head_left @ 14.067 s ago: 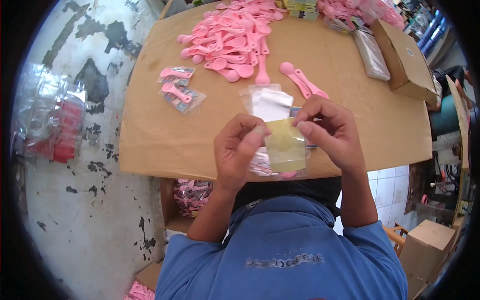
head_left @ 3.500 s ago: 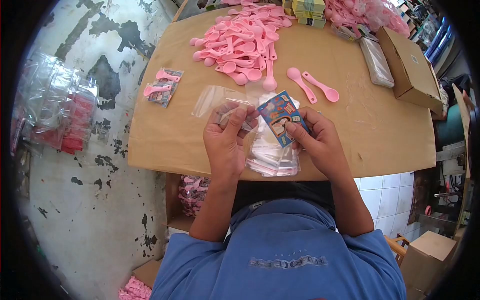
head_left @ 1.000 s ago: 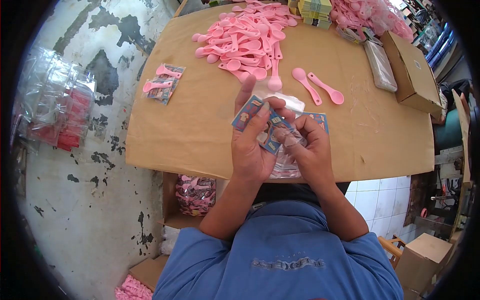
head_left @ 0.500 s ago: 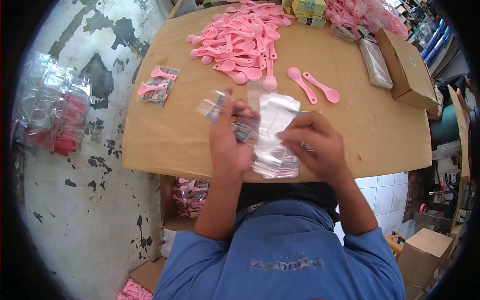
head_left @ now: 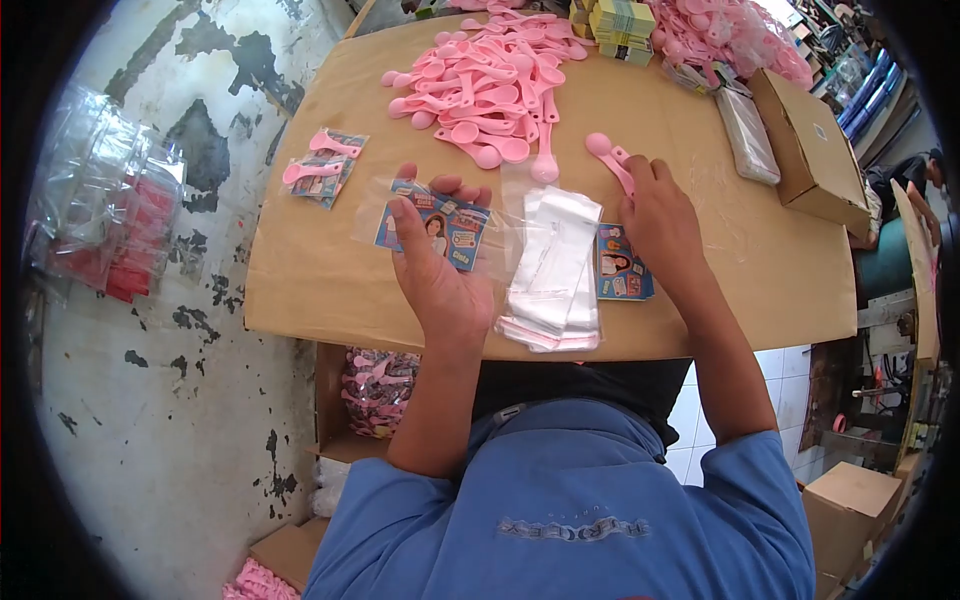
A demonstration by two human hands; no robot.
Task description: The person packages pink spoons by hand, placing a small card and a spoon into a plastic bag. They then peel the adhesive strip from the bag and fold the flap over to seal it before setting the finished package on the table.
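Observation:
My left hand [head_left: 445, 285] holds a blue printed card [head_left: 462, 238] inside a clear plastic bag [head_left: 500, 245], thumb across its front. My right hand [head_left: 668, 225] is over two pink measuring spoons. One pink spoon [head_left: 605, 155] shows beside the fingertips. The other lies mostly under the fingers, which are bent and close together on it. Between my hands lies a stack of clear bags [head_left: 550, 270]. Partly beneath my right forearm is a stack of blue cards [head_left: 618, 265].
A big heap of pink spoons [head_left: 490, 95] covers the far part of the table. Bagged cards with spoons [head_left: 322, 170] lie at the left. Yellow packs [head_left: 622, 25], a wrapped bundle [head_left: 748, 135] and a cardboard box [head_left: 808, 150] stand at the back right.
My right hand has moved from the bag stack up and right onto the spoons, uncovering the blue cards. My left hand has turned, so the bagged card now faces up.

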